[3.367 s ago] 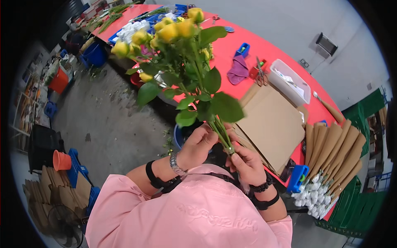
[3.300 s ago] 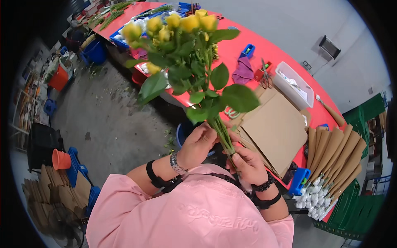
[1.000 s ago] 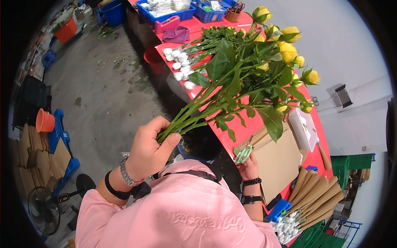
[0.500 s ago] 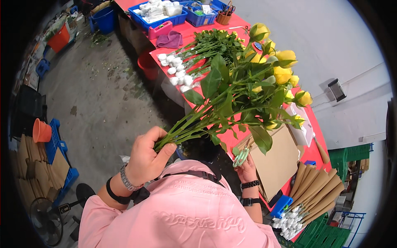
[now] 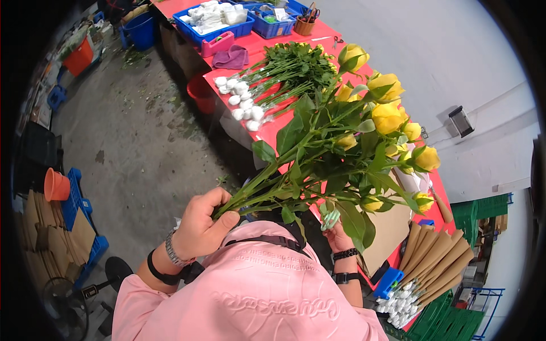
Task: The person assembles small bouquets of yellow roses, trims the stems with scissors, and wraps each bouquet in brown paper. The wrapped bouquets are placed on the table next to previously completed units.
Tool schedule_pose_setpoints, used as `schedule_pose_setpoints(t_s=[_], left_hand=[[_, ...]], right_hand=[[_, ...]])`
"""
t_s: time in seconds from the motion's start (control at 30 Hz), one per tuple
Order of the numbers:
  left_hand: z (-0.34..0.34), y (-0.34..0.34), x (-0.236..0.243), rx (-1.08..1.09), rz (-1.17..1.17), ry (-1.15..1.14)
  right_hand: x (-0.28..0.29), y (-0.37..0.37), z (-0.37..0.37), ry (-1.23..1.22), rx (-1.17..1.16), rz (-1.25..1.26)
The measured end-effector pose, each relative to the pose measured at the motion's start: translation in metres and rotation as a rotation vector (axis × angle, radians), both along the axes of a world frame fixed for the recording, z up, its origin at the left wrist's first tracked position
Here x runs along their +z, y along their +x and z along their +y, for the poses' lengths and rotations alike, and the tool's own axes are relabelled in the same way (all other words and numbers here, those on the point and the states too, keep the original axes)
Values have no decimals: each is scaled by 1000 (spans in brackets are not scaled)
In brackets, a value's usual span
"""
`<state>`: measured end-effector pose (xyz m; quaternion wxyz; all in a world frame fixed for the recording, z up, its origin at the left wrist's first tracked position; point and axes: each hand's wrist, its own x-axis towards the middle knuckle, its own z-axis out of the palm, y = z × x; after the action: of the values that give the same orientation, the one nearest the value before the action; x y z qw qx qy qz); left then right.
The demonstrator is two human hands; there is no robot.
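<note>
My left hand is closed round the lower stems of a bunch of yellow roses. The bunch slants up and to the right over the table, its leafy heads fanned out. Behind its lower leaves, my right hand grips pale green-handled scissors, whose blades are hidden by the foliage. On the red table beyond lie more roses, their stem ends capped with white wraps.
Brown paper-wrapped bunches lie at the right, near a cardboard sheet. Blue baskets and a purple cloth occupy the far table. A fan stands at lower left; green crates are at lower right.
The rose bunch has tipped down and to the right, its heads spreading lower. Its leaves now cover more of the scissors and the cardboard. Both hands keep their holds.
</note>
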<state>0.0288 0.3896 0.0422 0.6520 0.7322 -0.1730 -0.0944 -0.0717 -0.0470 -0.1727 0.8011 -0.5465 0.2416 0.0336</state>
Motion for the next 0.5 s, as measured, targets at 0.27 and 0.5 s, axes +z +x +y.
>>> schedule_pose_setpoints(t_s=[0.27, 0.5], left_hand=[[2, 3, 0, -89, 16, -9], [-1, 5, 1, -60, -43, 0]], right_hand=[[-61, -16, -28, 98, 4, -5], [-55, -17, -22, 153, -74, -40]])
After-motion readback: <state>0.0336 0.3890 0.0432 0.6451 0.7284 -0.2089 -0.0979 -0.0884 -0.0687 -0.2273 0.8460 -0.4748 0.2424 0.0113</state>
